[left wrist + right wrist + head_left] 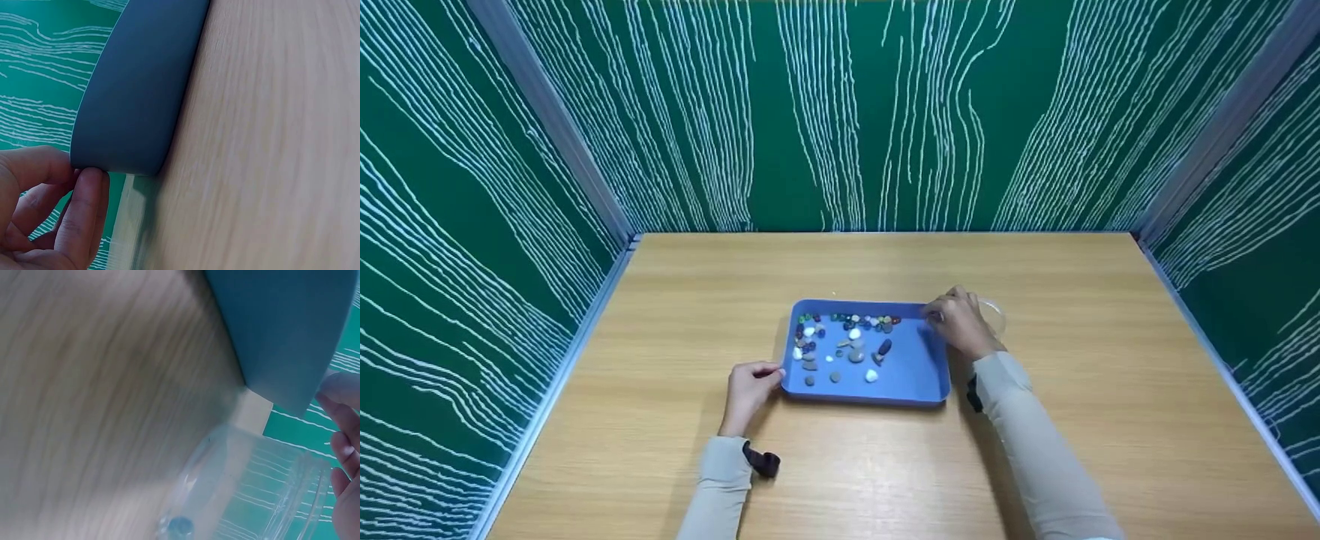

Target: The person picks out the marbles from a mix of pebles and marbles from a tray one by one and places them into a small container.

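A shallow blue tray (915,375) lies on the table with small stones and glass beads, mostly in its left half and along its back edge. My left hand (751,390) pinches the tray's rim near its front left corner; in the left wrist view its thumb and fingers (84,208) meet on the corner. At the back right corner, my right hand (962,324) holds the rim with bent fingers (340,413). A clear jar (992,316) stands just right of that hand, partly hidden by it. Near its base shows a bluish round spot (180,527).
The wooden table (697,300) runs back to green walls (877,112) with white wavy lines. Inside the tray are white stones (871,376), grey stones (856,355) and dark elongated stones (885,346). Dark straps (763,460) sit at both wrists.
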`<state>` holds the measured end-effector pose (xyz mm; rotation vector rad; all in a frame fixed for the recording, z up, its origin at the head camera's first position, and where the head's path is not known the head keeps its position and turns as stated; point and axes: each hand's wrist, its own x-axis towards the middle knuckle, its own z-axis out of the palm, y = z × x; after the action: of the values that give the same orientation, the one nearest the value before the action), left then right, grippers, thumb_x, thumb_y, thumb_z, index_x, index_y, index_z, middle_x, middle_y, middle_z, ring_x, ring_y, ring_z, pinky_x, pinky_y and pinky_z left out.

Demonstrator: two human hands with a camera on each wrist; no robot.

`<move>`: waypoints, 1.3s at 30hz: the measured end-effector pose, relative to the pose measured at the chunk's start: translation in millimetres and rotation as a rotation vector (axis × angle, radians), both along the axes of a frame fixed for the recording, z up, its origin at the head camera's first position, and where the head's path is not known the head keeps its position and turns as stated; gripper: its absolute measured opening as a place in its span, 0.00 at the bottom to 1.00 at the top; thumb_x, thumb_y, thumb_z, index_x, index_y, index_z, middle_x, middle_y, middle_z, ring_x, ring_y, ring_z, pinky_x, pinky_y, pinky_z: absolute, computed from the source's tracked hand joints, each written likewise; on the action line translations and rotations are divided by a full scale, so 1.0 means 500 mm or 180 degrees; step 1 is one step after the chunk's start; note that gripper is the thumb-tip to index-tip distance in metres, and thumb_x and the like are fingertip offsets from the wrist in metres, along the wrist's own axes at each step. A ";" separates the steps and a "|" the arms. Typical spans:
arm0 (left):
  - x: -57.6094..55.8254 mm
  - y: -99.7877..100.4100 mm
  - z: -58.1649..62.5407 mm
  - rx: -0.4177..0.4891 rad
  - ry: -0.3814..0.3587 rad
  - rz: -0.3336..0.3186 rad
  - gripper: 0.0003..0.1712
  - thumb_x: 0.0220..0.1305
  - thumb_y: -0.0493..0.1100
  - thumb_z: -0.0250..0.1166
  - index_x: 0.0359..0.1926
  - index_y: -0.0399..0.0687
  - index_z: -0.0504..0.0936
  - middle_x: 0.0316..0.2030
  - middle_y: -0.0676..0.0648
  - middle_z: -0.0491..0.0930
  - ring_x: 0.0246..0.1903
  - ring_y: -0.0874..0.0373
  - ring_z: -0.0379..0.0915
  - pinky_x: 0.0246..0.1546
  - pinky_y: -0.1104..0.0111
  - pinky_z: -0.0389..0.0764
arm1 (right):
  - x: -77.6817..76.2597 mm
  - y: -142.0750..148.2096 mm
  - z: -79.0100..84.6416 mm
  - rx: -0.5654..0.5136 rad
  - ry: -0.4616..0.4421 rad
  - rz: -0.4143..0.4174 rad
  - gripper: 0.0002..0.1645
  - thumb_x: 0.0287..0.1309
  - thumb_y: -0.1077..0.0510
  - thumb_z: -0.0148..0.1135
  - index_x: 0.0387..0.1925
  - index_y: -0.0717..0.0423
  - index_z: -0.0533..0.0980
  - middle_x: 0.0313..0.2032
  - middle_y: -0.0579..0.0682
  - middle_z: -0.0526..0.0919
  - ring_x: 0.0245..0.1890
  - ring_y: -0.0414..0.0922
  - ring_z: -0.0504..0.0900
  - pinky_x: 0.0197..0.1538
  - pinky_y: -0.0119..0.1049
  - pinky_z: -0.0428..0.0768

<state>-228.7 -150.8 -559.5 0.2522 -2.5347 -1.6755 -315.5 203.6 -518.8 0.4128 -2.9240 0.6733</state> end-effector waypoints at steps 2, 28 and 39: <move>0.001 -0.001 -0.001 -0.0002 -0.0008 -0.0006 0.09 0.54 0.33 0.67 0.37 0.34 0.87 0.40 0.37 0.85 0.45 0.47 0.80 0.48 0.62 0.82 | 0.001 0.002 0.001 -0.0030 -0.0028 -0.0010 0.10 0.57 0.63 0.65 0.41 0.58 0.85 0.39 0.54 0.86 0.44 0.50 0.68 0.48 0.46 0.64; 0.001 -0.004 -0.002 0.0116 0.0005 -0.0009 0.10 0.53 0.32 0.68 0.37 0.32 0.86 0.39 0.36 0.85 0.42 0.49 0.80 0.45 0.65 0.83 | 0.020 0.039 0.020 -0.0386 -0.0026 -0.0248 0.10 0.61 0.60 0.62 0.43 0.54 0.84 0.44 0.50 0.84 0.48 0.49 0.66 0.53 0.48 0.63; 0.003 -0.004 0.002 0.0092 -0.0057 -0.0016 0.10 0.54 0.33 0.68 0.38 0.33 0.86 0.40 0.36 0.85 0.44 0.46 0.80 0.49 0.61 0.82 | 0.026 0.075 0.018 -0.0464 0.0265 -0.0014 0.10 0.61 0.61 0.61 0.42 0.59 0.83 0.43 0.55 0.86 0.47 0.51 0.67 0.52 0.50 0.60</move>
<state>-227.4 -152.6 -558.4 0.2644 -2.5276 -1.7207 -302.5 241.3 -510.1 0.4080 -2.7748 0.8410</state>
